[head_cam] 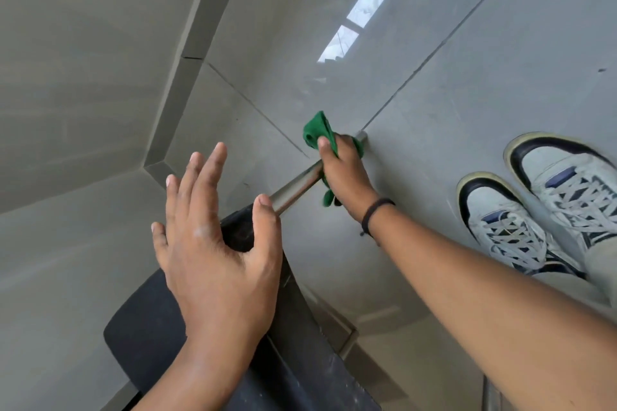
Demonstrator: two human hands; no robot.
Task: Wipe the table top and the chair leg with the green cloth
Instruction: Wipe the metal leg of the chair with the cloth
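Note:
A shiny metal chair leg (297,188) runs from the black chair (147,334) at the bottom down to the floor. My right hand (344,177) is wrapped around the lower part of that leg with the green cloth (319,130) bunched between palm and metal; cloth sticks out above and below the fist. My left hand (213,243) hovers over the chair's black edge with fingers spread, holding nothing. No table top is in view.
Grey glossy floor tiles (434,43) surround the leg, with a bright window reflection. A grey wall and skirting (187,43) stand at the left. My two white and dark sneakers (534,210) stand at the right.

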